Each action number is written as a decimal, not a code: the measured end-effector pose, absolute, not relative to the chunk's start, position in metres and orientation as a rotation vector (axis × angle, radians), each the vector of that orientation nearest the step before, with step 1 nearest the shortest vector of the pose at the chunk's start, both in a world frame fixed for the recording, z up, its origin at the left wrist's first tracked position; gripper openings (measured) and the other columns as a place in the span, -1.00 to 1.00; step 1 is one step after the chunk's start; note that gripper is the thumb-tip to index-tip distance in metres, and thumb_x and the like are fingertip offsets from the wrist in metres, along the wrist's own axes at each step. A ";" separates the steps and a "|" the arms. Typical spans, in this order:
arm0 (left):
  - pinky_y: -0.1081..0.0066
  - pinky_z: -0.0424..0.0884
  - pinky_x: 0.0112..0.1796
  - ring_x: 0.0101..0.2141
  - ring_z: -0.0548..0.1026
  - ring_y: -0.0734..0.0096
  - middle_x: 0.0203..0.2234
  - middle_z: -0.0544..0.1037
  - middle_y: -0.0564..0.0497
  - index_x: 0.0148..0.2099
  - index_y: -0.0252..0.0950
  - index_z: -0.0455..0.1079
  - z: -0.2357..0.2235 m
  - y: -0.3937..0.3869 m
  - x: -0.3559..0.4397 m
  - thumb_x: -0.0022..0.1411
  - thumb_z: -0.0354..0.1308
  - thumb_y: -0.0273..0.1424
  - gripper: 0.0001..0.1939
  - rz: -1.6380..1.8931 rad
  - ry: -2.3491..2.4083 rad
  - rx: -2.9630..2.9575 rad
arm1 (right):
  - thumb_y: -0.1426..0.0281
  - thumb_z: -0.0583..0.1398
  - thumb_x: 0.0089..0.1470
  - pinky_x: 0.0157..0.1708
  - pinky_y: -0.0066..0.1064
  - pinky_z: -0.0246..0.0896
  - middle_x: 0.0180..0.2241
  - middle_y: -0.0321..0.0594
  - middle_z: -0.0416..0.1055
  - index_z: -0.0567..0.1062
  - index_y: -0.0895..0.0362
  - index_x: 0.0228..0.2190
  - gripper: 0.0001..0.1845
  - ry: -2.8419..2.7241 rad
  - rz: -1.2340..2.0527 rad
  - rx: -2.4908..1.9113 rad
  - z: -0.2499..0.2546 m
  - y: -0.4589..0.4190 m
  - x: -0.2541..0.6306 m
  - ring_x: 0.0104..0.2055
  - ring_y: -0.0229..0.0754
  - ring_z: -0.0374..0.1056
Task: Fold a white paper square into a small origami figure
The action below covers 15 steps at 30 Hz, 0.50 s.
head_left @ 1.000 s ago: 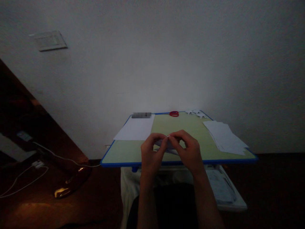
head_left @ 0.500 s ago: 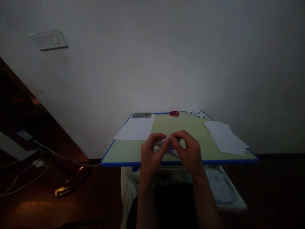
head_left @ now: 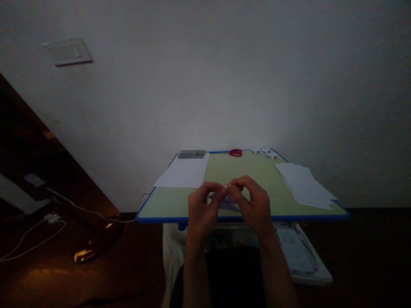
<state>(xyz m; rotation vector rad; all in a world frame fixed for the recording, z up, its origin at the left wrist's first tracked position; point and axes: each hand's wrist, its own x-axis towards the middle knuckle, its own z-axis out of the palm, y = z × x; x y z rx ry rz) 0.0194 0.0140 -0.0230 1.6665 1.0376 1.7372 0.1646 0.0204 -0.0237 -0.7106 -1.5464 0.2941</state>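
A small folded piece of white paper point(head_left: 230, 203) is pinched between my two hands, above the near side of the green table. My left hand point(head_left: 204, 208) has thumb and fingertips closed on its upper edge from the left. From the right, my right hand point(head_left: 253, 204) grips the same edge, its fingertips almost meeting the left ones. The paper's lower part hangs below the fingers, between the palms. Parts of its folds are hidden behind the thumbs.
The green tabletop point(head_left: 170, 203) has a blue rim. White sheets point(head_left: 303, 184) lie at right, another sheet point(head_left: 186, 171) at left. Red-handled scissors point(head_left: 235, 152) and small folded paper pieces point(head_left: 266, 152) rest along the back. A drawer point(head_left: 297, 252) sticks out below; a cable point(head_left: 93, 212) runs left.
The upper edge of the paper now shows as a thinner strip between the fingertips. My left hand has shifted slightly left; both hands keep their pinch.
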 end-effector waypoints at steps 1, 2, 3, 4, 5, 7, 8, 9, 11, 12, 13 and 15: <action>0.43 0.44 -0.29 -0.34 0.57 0.38 -0.41 0.63 0.02 -0.27 -0.28 0.54 -0.023 0.014 0.019 0.23 0.36 -0.34 -0.88 1.721 1.036 1.666 | 0.42 0.22 0.26 -0.28 -0.34 0.24 -0.37 -0.31 0.47 0.50 0.06 -0.32 -0.92 -1.544 0.293 -0.712 -0.024 0.021 0.164 -0.32 -0.19 0.36; 0.43 0.45 -0.28 -0.33 0.57 0.38 -0.39 0.63 0.01 -0.26 -0.28 0.53 -0.023 0.014 0.018 0.23 0.35 -0.33 -0.87 1.696 1.021 1.663 | 0.42 0.23 0.26 -0.27 -0.35 0.24 -0.37 -0.31 0.47 0.51 0.06 -0.32 -0.92 -1.544 0.295 -0.714 -0.024 0.021 0.165 -0.32 -0.19 0.36; 0.44 0.46 -0.26 -0.31 0.58 0.37 -0.37 0.63 0.01 -0.24 -0.29 0.53 -0.024 0.014 0.018 0.24 0.35 -0.33 -0.87 1.664 0.996 1.660 | 0.42 0.23 0.26 -0.27 -0.35 0.24 -0.37 -0.31 0.48 0.51 0.07 -0.32 -0.92 -1.543 0.299 -0.716 -0.024 0.021 0.165 -0.32 -0.20 0.36; 0.44 0.46 -0.25 -0.29 0.58 0.37 -0.35 0.63 0.01 -0.23 -0.28 0.52 -0.024 0.014 0.017 0.23 0.36 -0.33 -0.86 1.632 0.966 1.658 | 0.42 0.23 0.26 -0.26 -0.35 0.24 -0.37 -0.31 0.48 0.52 0.07 -0.32 -0.92 -1.544 0.304 -0.718 -0.025 0.022 0.166 -0.31 -0.19 0.37; 0.44 0.47 -0.23 -0.28 0.59 0.37 -0.34 0.63 0.01 -0.21 -0.28 0.51 -0.024 0.015 0.016 0.22 0.37 -0.34 -0.85 1.600 0.938 1.658 | 0.42 0.23 0.26 -0.26 -0.35 0.24 -0.37 -0.31 0.49 0.52 0.07 -0.32 -0.93 -1.543 0.311 -0.721 -0.025 0.022 0.166 -0.31 -0.19 0.37; 0.46 0.48 -0.22 -0.27 0.59 0.39 -0.33 0.63 0.03 -0.19 -0.27 0.50 -0.025 0.015 0.014 0.20 0.39 -0.36 -0.82 1.556 0.897 1.659 | 0.41 0.23 0.26 -0.26 -0.35 0.24 -0.36 -0.31 0.49 0.53 0.06 -0.31 -0.93 -1.541 0.329 -0.728 -0.026 0.023 0.168 -0.31 -0.19 0.38; 0.47 0.48 -0.21 -0.27 0.59 0.40 -0.33 0.63 0.04 -0.19 -0.27 0.49 -0.026 0.016 0.014 0.19 0.39 -0.37 -0.82 1.544 0.888 1.660 | 0.41 0.24 0.26 -0.27 -0.35 0.24 -0.36 -0.31 0.49 0.53 0.07 -0.31 -0.93 -1.539 0.339 -0.730 -0.026 0.024 0.168 -0.31 -0.19 0.38; 0.48 0.48 -0.21 -0.27 0.59 0.40 -0.33 0.63 0.04 -0.19 -0.27 0.49 -0.026 0.016 0.014 0.19 0.39 -0.38 -0.82 1.536 0.884 1.663 | 0.41 0.24 0.26 -0.27 -0.36 0.24 -0.37 -0.31 0.49 0.53 0.07 -0.31 -0.93 -1.536 0.347 -0.731 -0.026 0.024 0.169 -0.31 -0.20 0.38; 0.48 0.48 -0.22 -0.28 0.59 0.41 -0.34 0.62 0.04 -0.20 -0.27 0.48 -0.026 0.016 0.014 0.19 0.39 -0.38 -0.83 1.536 0.889 1.671 | 0.42 0.24 0.25 -0.26 -0.37 0.24 -0.38 -0.33 0.49 0.53 0.07 -0.32 -0.93 -1.533 0.357 -0.731 -0.027 0.024 0.169 -0.32 -0.21 0.38; 0.47 0.48 -0.23 -0.29 0.59 0.40 -0.35 0.62 0.04 -0.20 -0.27 0.48 -0.026 0.016 0.014 0.19 0.39 -0.38 -0.83 1.540 0.894 1.679 | 0.42 0.25 0.25 -0.26 -0.37 0.24 -0.38 -0.33 0.49 0.54 0.07 -0.32 -0.93 -1.532 0.360 -0.732 -0.027 0.024 0.169 -0.32 -0.22 0.38; 0.47 0.48 -0.23 -0.30 0.59 0.40 -0.36 0.62 0.04 -0.21 -0.27 0.48 -0.026 0.016 0.014 0.19 0.39 -0.38 -0.83 1.545 0.901 1.687 | 0.42 0.25 0.25 -0.26 -0.38 0.24 -0.38 -0.34 0.49 0.54 0.07 -0.32 -0.93 -1.533 0.364 -0.733 -0.027 0.025 0.168 -0.32 -0.22 0.39; 0.47 0.48 -0.24 -0.30 0.59 0.39 -0.36 0.62 0.04 -0.21 -0.27 0.48 -0.025 0.016 0.015 0.18 0.39 -0.37 -0.82 1.555 0.917 1.701 | 0.42 0.26 0.24 -0.27 -0.38 0.24 -0.39 -0.34 0.49 0.54 0.07 -0.33 -0.93 -1.535 0.373 -0.736 -0.027 0.025 0.168 -0.32 -0.22 0.39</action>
